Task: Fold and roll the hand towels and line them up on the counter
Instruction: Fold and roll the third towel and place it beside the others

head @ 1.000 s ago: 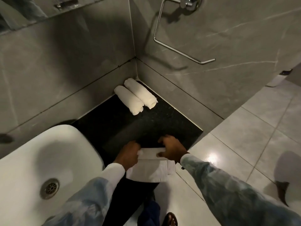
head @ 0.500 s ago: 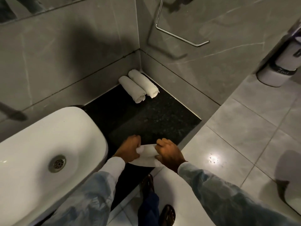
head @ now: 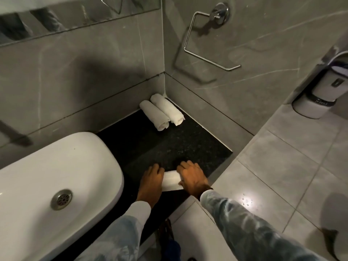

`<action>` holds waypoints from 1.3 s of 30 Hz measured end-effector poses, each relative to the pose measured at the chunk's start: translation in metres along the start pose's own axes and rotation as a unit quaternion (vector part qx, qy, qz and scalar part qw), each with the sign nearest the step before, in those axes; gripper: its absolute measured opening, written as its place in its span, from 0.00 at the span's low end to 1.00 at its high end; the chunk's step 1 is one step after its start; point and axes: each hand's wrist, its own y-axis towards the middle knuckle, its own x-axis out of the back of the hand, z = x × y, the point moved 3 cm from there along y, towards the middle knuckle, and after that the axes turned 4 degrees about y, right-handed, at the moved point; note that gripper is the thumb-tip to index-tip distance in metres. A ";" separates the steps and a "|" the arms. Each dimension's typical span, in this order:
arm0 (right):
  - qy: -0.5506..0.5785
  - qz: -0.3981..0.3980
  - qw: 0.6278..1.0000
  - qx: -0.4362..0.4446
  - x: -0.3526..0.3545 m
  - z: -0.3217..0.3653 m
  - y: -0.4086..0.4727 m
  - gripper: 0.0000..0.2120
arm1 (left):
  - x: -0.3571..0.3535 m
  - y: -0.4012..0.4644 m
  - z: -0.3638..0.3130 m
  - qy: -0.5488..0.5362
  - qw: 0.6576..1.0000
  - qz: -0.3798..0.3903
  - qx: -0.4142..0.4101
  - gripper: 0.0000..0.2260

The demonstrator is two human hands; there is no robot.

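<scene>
A white hand towel (head: 171,180) lies as a short roll near the front edge of the black counter (head: 169,144). My left hand (head: 151,182) presses on its left end and my right hand (head: 192,178) covers its right end, fingers curled over the roll. Only the middle strip of the towel shows between the hands. Two finished white towel rolls lie side by side in the far corner: one roll (head: 155,115) on the left and another roll (head: 167,109) against the right wall.
A white basin (head: 47,185) with a metal drain fills the left. A chrome towel ring (head: 207,40) hangs on the right wall. A white bin (head: 318,98) stands on the tiled floor at right. My feet show below the counter edge.
The loose flap of towel that hung over the counter edge has been rolled up, and the roll has moved away from me onto the counter. The camera view has shifted upward.
</scene>
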 end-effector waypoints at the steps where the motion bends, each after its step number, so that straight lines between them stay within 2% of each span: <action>1: -0.006 -0.003 1.000 0.000 -0.001 0.001 0.000 0.23 | 0.001 0.002 0.002 -0.006 1.000 0.016 -0.004 0.20; 4: 0.006 0.000 1.000 -0.001 -0.009 0.002 -0.010 0.22 | 0.008 0.005 0.008 -0.058 0.994 0.087 -0.026 0.19; 7: 0.049 0.031 0.998 0.000 -0.006 0.001 -0.020 0.22 | 0.013 0.003 0.007 -0.057 0.990 0.128 -0.002 0.21; 10: 0.081 0.067 0.994 -0.018 0.012 -0.007 -0.015 0.19 | 0.014 0.002 -0.001 -0.027 0.991 0.124 0.028 0.25; 13: 0.028 0.072 0.997 -0.011 0.016 -0.009 -0.011 0.24 | 0.012 0.001 -0.007 0.055 0.990 0.127 -0.005 0.24; 17: 0.008 0.099 0.995 -0.017 0.005 -0.008 -0.013 0.23 | 0.008 -0.005 -0.009 0.019 0.988 0.152 0.011 0.23; 22: 0.022 0.143 0.989 -0.030 0.012 -0.010 -0.002 0.23 | 0.015 -0.005 -0.011 0.090 0.979 0.180 -0.045 0.27; 25: 0.034 0.168 0.984 -0.045 0.017 -0.008 0.008 0.27 | 0.021 0.007 -0.004 0.138 0.973 0.170 -0.075 0.24; 29: 0.079 0.127 0.985 -0.082 0.036 0.008 0.051 0.22 | 0.049 0.059 0.028 0.225 0.955 0.107 -0.164 0.20; 32: 0.132 0.055 0.987 -0.071 0.050 0.025 0.107 0.30 | 0.077 0.122 0.072 0.256 0.946 0.070 -0.185 0.18; 36: 0.155 -0.038 0.985 -0.058 0.057 0.046 0.186 0.37 | 0.090 0.203 0.132 0.243 0.947 0.059 -0.200 0.19; 39: 0.127 -0.023 0.991 -0.045 0.060 0.055 0.243 0.38 | 0.105 0.248 0.158 0.188 0.959 0.048 -0.206 0.17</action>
